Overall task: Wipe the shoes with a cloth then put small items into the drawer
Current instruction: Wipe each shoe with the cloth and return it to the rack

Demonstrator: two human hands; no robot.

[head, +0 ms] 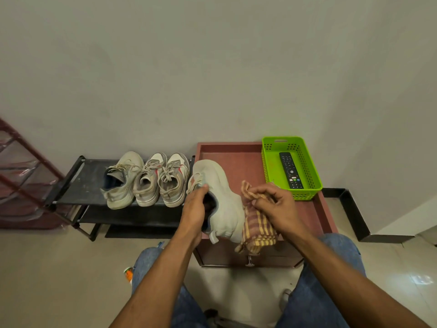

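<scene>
Near the middle, the left hand (pixel 197 204) holds the shoe (pixel 220 200) steady so the right hand (pixel 272 204), gripping the cloth (pixel 256 229), can wipe

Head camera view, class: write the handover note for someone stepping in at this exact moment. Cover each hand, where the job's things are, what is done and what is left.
Left hand: gripping the pale shoe at its opening, holding it over the red-brown cabinet.
Right hand: shut on the striped cloth, which lies against the shoe's side.
Three other shoes sit on the black rack; whether they are wiped, I cannot tell.
Remote lies in the green basket on the cabinet.
Drawer looks closed.
Left: finish wiping, then put small items into the drawer.
</scene>
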